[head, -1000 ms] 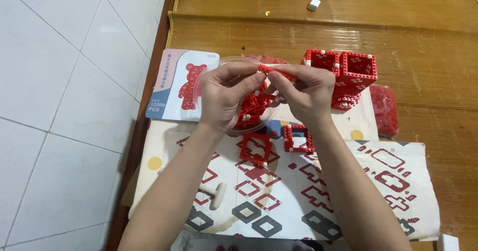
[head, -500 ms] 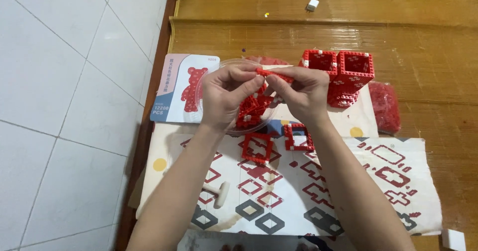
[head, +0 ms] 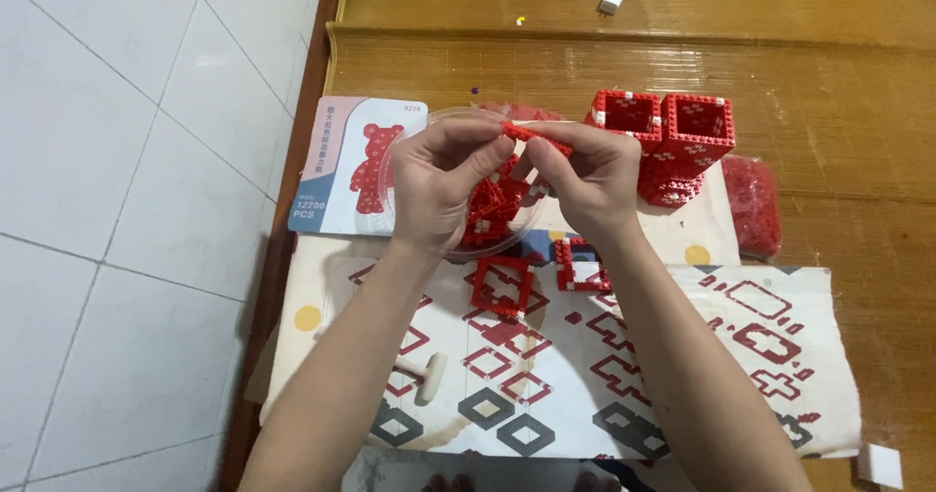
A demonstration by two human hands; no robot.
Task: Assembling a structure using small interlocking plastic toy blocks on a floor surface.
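Above the clear round dish [head: 405, 160] of loose red bricks, I hold a short red brick strip [head: 538, 138] between both hands. My left hand [head: 444, 185] pinches its near end with thumb and forefinger, and my right hand [head: 590, 180] grips the other end, so the two hands meet fingertip to fingertip, both closed on the strip. It may be two small pieces pressed together rather than one; my fingers cover too much of it to tell.

Under my wrists lies the paper instruction sheet [head: 760, 355], printed with red and grey outlines. Two square red brick frames rest on it: one [head: 502, 285] between my forearms, another [head: 580, 266] touching my right wrist. A small cream tool [head: 429, 377] lies on the sheet by my left forearm.

Just beyond my right hand stand two hollow red brick towers [head: 673, 146], side by side and touching. A bag of red bricks [head: 753, 204] lies to their right on the woven mat [head: 858, 82]. A card showing a red bear [head: 351, 165] lies left of the dish.
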